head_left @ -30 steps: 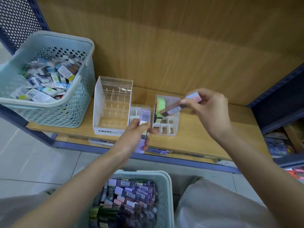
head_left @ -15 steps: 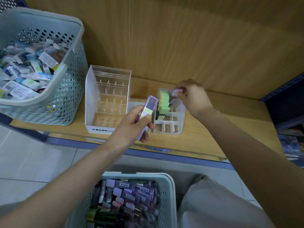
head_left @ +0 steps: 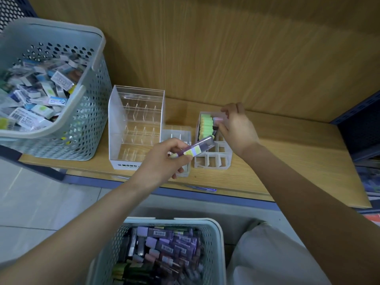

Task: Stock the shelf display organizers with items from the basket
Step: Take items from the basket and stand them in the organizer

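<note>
Just right of the tall clear organizer (head_left: 135, 128), the left hand (head_left: 160, 161) is found curled round a purple marker (head_left: 198, 148), which has been tilted from upright to point towards the white slotted organizer (head_left: 209, 161). The pink-capped marker (head_left: 218, 120), held in the air above the shelf a second ago, has been lowered by the right hand (head_left: 238, 128) into a back slot just beside the row of green-capped markers (head_left: 206, 125), where it is pinched between fingers and thumb. One item is judged nearly placed and the next ready, with the basket (head_left: 195, 219) below well stocked
</note>
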Motion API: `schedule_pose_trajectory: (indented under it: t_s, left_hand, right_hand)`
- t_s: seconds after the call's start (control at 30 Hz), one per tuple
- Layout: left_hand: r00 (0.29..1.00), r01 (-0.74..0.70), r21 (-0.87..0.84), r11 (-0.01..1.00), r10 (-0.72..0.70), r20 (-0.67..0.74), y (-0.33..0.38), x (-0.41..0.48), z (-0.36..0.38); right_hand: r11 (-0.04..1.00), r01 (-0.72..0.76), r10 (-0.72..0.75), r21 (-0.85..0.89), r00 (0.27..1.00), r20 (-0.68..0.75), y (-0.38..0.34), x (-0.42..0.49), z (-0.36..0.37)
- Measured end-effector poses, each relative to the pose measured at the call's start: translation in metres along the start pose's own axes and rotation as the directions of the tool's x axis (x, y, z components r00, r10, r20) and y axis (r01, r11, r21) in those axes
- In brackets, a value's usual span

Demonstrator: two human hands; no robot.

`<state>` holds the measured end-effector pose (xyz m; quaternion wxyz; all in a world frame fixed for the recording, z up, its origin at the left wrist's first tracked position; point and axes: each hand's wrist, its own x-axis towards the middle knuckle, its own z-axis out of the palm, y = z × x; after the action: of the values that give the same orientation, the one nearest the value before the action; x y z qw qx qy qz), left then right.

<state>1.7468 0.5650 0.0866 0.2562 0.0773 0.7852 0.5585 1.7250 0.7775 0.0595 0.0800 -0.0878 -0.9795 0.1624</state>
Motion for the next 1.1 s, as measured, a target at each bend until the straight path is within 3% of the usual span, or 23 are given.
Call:
schedule_pose_trajectory:
  t_s: [0.13, 0.23, 0.3, 0.43, 0.63, 0.8, 0.97, 1.1]
  left_hand:
    - [0.992, -0.112, 0.203, 0.973, 0.122, -0.034, 0.01, 0.002, -0.005]
    - [0.977, -0.191, 0.328, 0.925, 0.21, -0.023, 0.024, 0.002, -0.006]
    - [0.964, -0.251, 0.318, 0.914, 0.267, -0.006, 0.035, 0.003, -0.005]
    - [0.927, -0.357, 0.398, 0.845, 0.374, 0.038, 0.055, 0.004, 0.002]
    - [0.874, -0.476, 0.548, 0.687, 0.44, 0.208, 0.074, 0.007, 0.02]
    - [0.784, -0.548, 0.677, 0.491, 0.584, 0.211, 0.061, 0.04, 0.025]
    - [0.866, -0.433, 0.785, 0.442, 0.447, 0.226, 0.036, 0.081, 0.034]
    - [0.89, -0.399, 0.796, 0.456, 0.401, 0.216, 0.025, 0.096, 0.045]
  right_hand:
    - [0.964, 0.052, -0.035, 0.259, 0.997, -0.072, -0.014, -0.017, -0.024]
    - [0.827, -0.024, -0.094, 0.562, 0.979, 0.179, -0.034, -0.033, -0.048]
    - [0.718, -0.097, -0.175, 0.689, 0.933, 0.314, -0.043, -0.048, -0.057]
    - [0.63, -0.115, -0.217, 0.768, 0.923, 0.316, -0.049, -0.07, -0.066]
    - [0.655, -0.116, -0.085, 0.747, 0.97, 0.226, -0.029, -0.065, -0.079]
    - [0.8, -0.09, 0.107, 0.594, 0.994, 0.007, 0.003, -0.045, -0.082]
    - [0.887, -0.058, 0.09, 0.459, 0.995, -0.047, 0.021, -0.016, -0.068]
    - [0.923, -0.053, 0.068, 0.382, 0.997, -0.026, 0.024, -0.001, -0.048]
